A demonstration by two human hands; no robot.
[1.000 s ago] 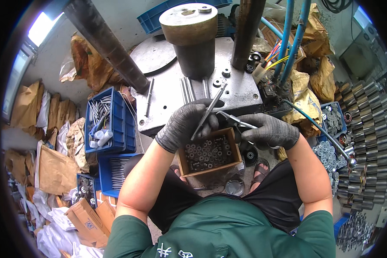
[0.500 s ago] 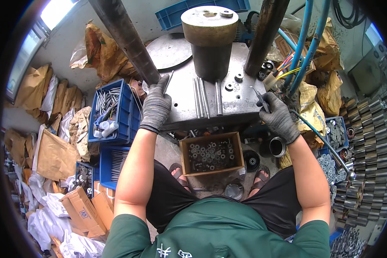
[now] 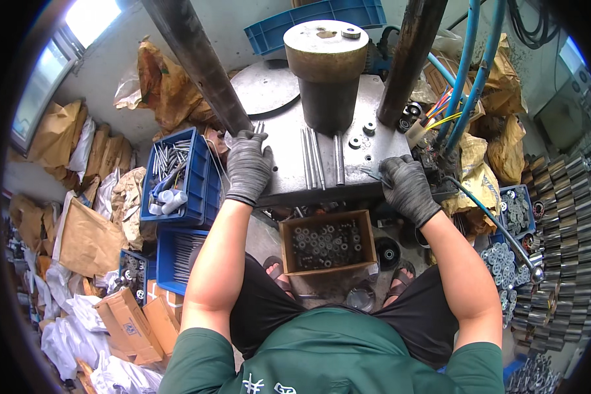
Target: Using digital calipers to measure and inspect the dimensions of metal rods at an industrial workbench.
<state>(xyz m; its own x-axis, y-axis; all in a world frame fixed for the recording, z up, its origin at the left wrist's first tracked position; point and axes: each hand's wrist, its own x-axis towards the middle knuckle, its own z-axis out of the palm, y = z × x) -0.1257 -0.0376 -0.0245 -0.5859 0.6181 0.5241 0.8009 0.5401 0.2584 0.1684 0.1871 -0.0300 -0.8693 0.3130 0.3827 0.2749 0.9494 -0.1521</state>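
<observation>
My left hand (image 3: pixel 249 165), in a grey knit glove, is at the left edge of the steel press table (image 3: pixel 285 180), beside the left column. Its fingers are curled, and the ends of slim metal rods (image 3: pixel 261 127) stick out beyond them. My right hand (image 3: pixel 408 187), gloved alike, is closed on a slim pointed metal tool (image 3: pixel 372 175) at the table's right front; the grip hides most of it. Several thin rods (image 3: pixel 313 157) lie side by side on the plate, next to a thicker rod (image 3: pixel 339 159). Two small ring-shaped parts (image 3: pixel 355 142) rest to their right.
A heavy press ram (image 3: pixel 328 79) stands mid-table between two steel columns (image 3: pixel 197 65). Below the front edge is a cardboard box (image 3: pixel 328 269) of small round parts. Blue bins (image 3: pixel 177 213) stand at left, blue hoses (image 3: pixel 458 72) hang at right, and stacked metal cylinders (image 3: pixel 565 243) lie beyond.
My right hand has moved left and a little down, bringing the tool low over the table's front right. The left hand has turned, and the rod ends project less. The view has shifted slightly.
</observation>
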